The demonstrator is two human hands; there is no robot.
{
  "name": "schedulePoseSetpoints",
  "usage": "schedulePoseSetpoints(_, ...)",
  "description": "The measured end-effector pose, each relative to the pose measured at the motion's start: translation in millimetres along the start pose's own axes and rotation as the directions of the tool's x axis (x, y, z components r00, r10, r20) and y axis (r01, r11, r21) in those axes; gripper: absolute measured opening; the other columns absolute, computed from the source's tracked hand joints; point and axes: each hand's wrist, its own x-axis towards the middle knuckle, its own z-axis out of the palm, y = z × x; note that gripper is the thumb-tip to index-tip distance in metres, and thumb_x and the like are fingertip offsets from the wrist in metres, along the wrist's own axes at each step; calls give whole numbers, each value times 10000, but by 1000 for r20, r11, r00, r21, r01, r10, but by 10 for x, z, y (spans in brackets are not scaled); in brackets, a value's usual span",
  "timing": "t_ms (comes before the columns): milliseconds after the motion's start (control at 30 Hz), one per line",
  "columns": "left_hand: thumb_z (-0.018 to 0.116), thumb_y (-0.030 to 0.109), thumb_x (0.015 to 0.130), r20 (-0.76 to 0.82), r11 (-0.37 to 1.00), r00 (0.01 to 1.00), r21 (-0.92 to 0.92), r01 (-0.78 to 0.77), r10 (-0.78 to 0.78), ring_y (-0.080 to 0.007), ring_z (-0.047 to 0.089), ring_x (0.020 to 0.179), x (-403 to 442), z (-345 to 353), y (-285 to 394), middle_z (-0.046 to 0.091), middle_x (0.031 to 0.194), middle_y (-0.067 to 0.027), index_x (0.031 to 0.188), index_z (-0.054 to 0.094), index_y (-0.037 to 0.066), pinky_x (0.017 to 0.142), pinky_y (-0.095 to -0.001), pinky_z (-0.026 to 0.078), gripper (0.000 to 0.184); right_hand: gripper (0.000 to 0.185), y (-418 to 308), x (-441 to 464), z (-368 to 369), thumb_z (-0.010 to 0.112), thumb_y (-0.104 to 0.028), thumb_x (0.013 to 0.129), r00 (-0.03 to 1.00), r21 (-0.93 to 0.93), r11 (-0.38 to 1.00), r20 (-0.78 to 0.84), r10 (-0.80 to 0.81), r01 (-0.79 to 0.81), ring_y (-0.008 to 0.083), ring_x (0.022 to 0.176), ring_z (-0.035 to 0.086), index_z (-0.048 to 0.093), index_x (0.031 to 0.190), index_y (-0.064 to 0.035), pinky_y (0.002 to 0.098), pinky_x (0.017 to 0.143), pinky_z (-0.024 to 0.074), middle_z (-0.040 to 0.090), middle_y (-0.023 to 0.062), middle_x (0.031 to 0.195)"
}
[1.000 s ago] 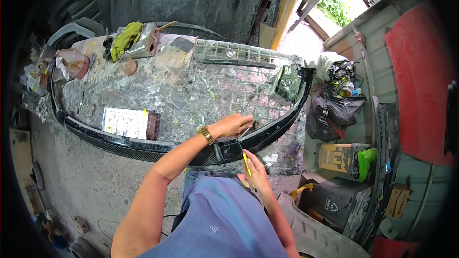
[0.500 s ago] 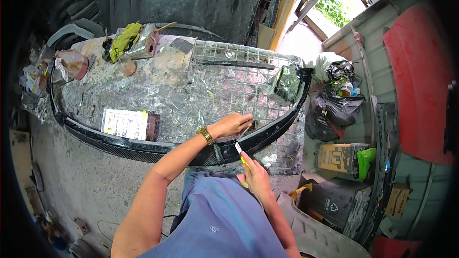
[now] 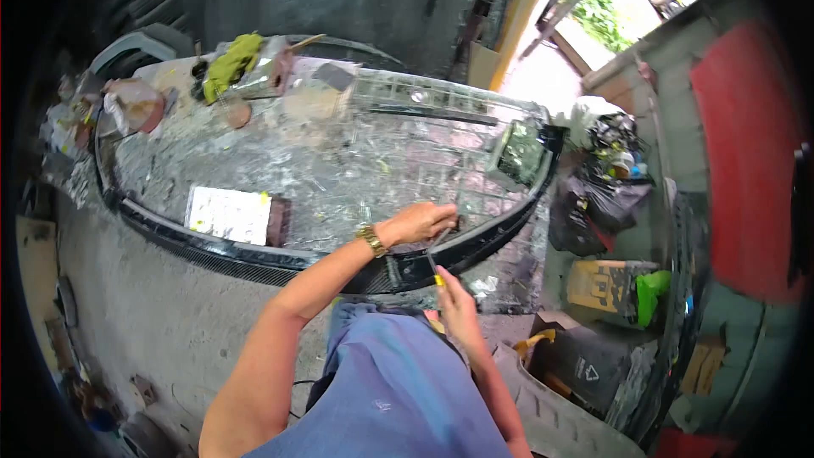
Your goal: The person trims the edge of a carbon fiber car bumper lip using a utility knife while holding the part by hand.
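Observation:
A long curved black car trim piece [image 3: 496, 231], with a carbon-weave section along its front, lies on the worktable near my body. My left hand [image 3: 417, 223], a gold watch at its wrist, is closed over the trim's inner edge. Its fingers pinch a thin strip [image 3: 442, 237] that runs down to the trim. Just below, my right hand [image 3: 459, 304] grips a yellow utility knife [image 3: 438, 278]. The knife's blade points up at the trim, close to the strip's lower end; blur hides whether they touch.
On the stained worktable [image 3: 331, 161] lie a white-topped tin [image 3: 227, 215], a yellow-green cloth [image 3: 233, 66] and a dark flat bar [image 3: 432, 115]. Black garbage bags [image 3: 593, 203] and a cardboard box [image 3: 600, 286] stand to the right. A red panel [image 3: 746, 153] leans on the wall.
The view has shifted slightly, so the scene sits a little further right. The knife's blade has turned more upright beside the trim, and my left hand keeps its pinch.

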Motion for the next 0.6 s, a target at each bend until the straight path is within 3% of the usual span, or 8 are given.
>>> schedulePoseSetpoints(33, 558, 378, 1026, -62, 998, 997, 38, -46, 49, -423, 640, 737, 3, 84, -142, 645, 765, -197, 1046, 574, 117, 654, -515, 468, 262, 454, 12, 58, -9, 553, -182, 1040, 987, 296, 944, 100, 122, -147, 136, 609, 576, 517, 1493, -167, 305, 547, 469, 597, 25, 773)
schedulePoseSetpoints(67, 559, 380, 1022, -77, 998, 995, 1, -58, 58, -438, 639, 779, 8, 167, -293, 650, 819, -217, 1076, 582, 129, 678, -530, 475, 257, 449, 80, 79, -66, 515, -204, 1059, 976, 348, 916, 154, 156, -201, 28, 554, 440, 506, 1505, -152, 204, 469, 361, 530, -46, 756)
schedulePoseSetpoints(133, 563, 350, 1014, -73, 1000, 997, 19, -10, 12, -427, 637, 778, -73, 71, -159, 643, 807, -220, 1063, 571, 111, 672, -520, 479, 243, 429, -141, 21, -265, 500, -265, 1073, 944, 498, 802, 155, 292, -330, 40, 499, 404, 519, 1485, -149, 200, 407, 302, 489, -62, 725)
schedulePoseSetpoints(200, 588, 297, 992, -92, 996, 992, -20, 82, -84, -422, 649, 777, -98, 133, -197, 656, 804, -203, 1039, 582, 101, 675, -520, 481, 202, 296, 200, 24, -576, 465, -349, 1087, 904, 740, 532, 258, 341, -412, 53, 447, 321, 615, 1219, -132, 217, 390, 241, 392, -61, 658)
schedulePoseSetpoints(267, 595, 288, 998, -193, 998, 981, 62, 11, 2, -406, 649, 819, -231, 120, -1, 664, 848, -170, 1029, 588, 100, 691, -506, 477, 191, 287, -172, -89, -785, 433, -384, 1094, 968, 897, 429, -5, 250, -106, 77, 428, 281, 548, 973, -151, 232, 393, 239, 366, -53, 634)
schedulePoseSetpoints(333, 609, 276, 991, -205, 999, 977, -11, 51, -52, -402, 646, 813, -327, 167, 115, 652, 832, -174, 1021, 583, 92, 692, -501, 475, 188, 326, -731, -84, -1137, 404, -360, 1108, 985, 935, 342, -39, -166, 95, 81, 458, 302, 437, 860, -151, 247, 400, 251, 396, -37, 664)
schedulePoseSetpoints(433, 608, 257, 994, -236, 988, 960, -33, 148, -151, -394, 648, 821, -433, 235, 237, 647, 840, -178, 1014, 576, 82, 702, -495, 474, 179, 323, -1496, -235, -1145, 413, -356, 1107, 683, 959, 186, -10, -731, 213, 84, 464, 310, 434, 859, -150, 247, 402, 258, 402, -32, 674)
schedulePoseSetpoints(600, 580, 235, 1006, -426, 990, 896, 7, 140, -124, -389, 635, 844, -533, 463, 313, 636, 860, -172, 998, 557, 66, 723, -486, 471, 171, 318, -1867, -566, -1006, 427, -350, 1104, 370, 980, 104, 35, -928, 168, 89, 474, 325, 428, 858, -147, 248, 406, 270, 412, -23, 692)
